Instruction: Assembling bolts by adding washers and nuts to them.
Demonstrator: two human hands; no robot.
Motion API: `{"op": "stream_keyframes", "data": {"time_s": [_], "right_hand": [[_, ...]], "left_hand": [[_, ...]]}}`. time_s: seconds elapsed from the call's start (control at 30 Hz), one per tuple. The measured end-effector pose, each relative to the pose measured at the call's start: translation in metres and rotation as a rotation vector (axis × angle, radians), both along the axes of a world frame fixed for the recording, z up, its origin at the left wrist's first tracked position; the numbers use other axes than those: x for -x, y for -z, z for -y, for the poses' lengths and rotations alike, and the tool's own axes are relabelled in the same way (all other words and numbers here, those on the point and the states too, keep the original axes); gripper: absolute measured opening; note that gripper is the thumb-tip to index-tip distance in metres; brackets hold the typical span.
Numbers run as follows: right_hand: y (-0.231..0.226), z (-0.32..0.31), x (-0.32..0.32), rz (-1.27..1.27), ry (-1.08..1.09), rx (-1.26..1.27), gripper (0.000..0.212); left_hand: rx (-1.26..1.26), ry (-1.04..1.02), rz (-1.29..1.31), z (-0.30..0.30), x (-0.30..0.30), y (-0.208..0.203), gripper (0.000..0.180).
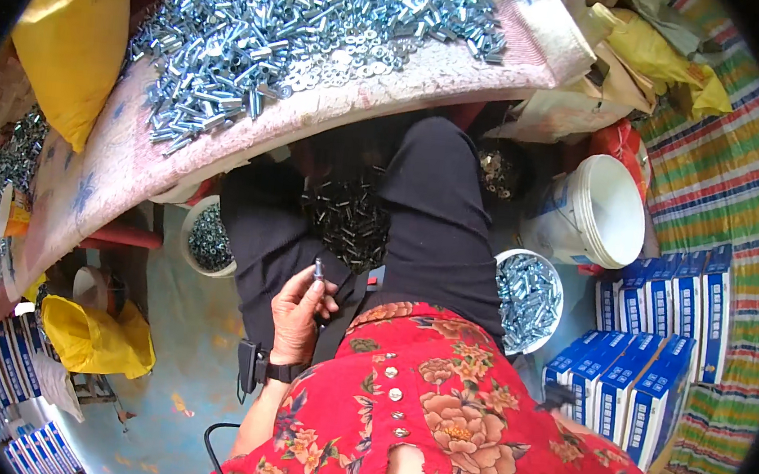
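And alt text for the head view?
Wearer's left hand has a small metal part in its grip; the right hand isn't visible. Ahead, loose parts heap a table; white tubs of parts flank the legs; blue-and-white boxes stand at right.

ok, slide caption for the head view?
Bare left hand holding a small silvery metal fastener before a pale patterned tabletop heaped with bluish-silver metal parts.

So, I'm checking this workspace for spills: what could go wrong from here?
The small metal part could slip from the fingers of the left hand, pinched only near their tips. Metal pieces heaped on the table might roll off, since some lie near its front edge.
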State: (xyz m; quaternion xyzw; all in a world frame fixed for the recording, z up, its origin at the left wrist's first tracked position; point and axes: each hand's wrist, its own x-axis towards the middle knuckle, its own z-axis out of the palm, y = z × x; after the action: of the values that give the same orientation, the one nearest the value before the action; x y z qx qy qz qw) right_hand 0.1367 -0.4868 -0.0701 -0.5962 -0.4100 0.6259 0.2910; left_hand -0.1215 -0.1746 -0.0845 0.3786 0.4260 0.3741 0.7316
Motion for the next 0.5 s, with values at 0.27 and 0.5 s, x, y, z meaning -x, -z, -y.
{"op": "stream_keyframes", "data": {"time_s": [0.27,0.5], "right_hand": [[-0.069,-0.148,-0.085,0.736,0.125,-0.380,0.016],[-0.077,-0.221,-0.061,0.652,-0.079,-0.650,0.015]], "left_hand": [[-0.127,-0.130,0.069,-0.018,0.015,-0.076,0.022],[-0.576,-0.787,-0.220,-0.020,0.190,-0.208,0.025]]}}
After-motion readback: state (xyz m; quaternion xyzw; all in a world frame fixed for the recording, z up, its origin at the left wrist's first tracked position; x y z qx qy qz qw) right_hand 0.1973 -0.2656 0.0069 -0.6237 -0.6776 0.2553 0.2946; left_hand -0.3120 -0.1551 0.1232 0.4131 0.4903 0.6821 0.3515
